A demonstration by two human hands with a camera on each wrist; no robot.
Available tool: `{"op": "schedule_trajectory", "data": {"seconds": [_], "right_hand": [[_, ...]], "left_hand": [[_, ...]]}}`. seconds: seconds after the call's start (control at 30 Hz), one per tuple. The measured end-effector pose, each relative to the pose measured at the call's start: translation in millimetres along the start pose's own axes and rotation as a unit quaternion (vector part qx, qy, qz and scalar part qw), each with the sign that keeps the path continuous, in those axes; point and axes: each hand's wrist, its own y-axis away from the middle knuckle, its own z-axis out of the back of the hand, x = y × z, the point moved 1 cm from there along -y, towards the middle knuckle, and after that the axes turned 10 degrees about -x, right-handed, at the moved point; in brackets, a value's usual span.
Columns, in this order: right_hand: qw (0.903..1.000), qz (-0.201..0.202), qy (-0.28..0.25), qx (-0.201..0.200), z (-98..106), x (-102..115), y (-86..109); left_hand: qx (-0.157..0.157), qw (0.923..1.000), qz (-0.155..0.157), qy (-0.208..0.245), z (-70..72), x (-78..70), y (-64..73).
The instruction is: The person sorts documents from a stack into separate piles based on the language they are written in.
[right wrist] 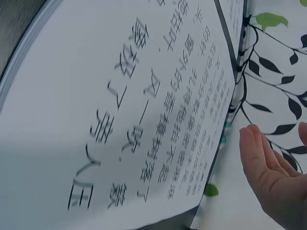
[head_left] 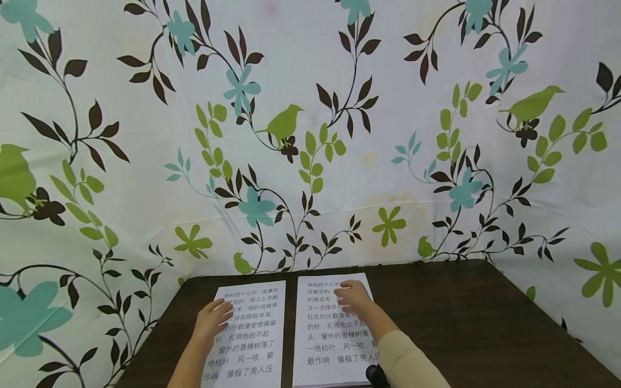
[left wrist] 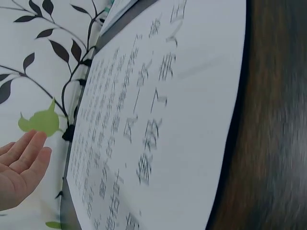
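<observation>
Two sets of white printed paper lie side by side on a dark table in the head view. My left hand (head_left: pixel 213 318) hovers over the left edge of the left sheet (head_left: pixel 252 339), fingers relaxed and holding nothing. Over the upper right of the right paper stack (head_left: pixel 330 355) is my right hand (head_left: pixel 356 299), also with nothing in it. The left wrist view shows the left hand (left wrist: pixel 24 167) with its fingers extended, beside the page. In the right wrist view the right hand's (right wrist: pixel 273 177) fingers are straight and the thumb stands apart. Both hands cover some of the print.
The dark wood table (head_left: pixel 451 323) extends to the right of the papers. Behind it hangs a white cloth (head_left: pixel 310 231) patterned with leaves, flowers and birds. A small black object (head_left: pixel 375 374) shows at the right wrist, by the sleeve (head_left: pixel 412 361).
</observation>
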Motion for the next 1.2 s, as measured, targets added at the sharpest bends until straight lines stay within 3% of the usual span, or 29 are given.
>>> {"op": "schedule_trajectory", "data": {"seconds": [0.27,0.73,0.87,0.97,1.2], "right_hand": [[0.9997,-0.008,-0.004,-0.023,17.3,-4.4,-6.3],[0.9984,-0.006,0.006,-0.056,44.3,-17.4,-8.6],[0.998,-0.007,0.009,-0.062,52.6,-22.7,-9.3],[0.9977,-0.005,0.011,-0.067,59.2,-26.9,-9.4],[0.9968,-0.006,0.017,-0.079,66.4,-36.2,-8.9]], "left_hand": [[0.006,0.9999,-0.006,0.014,-26.1,-7.3,5.3],[0.041,0.9981,0.007,0.045,-62.0,-45.6,43.1],[0.059,0.9966,-0.001,0.059,-71.1,-50.5,51.0],[0.061,0.9963,0.013,0.058,-79.3,-52.8,56.6],[0.083,0.9943,0.015,0.064,-91.7,-70.7,80.7]]}}
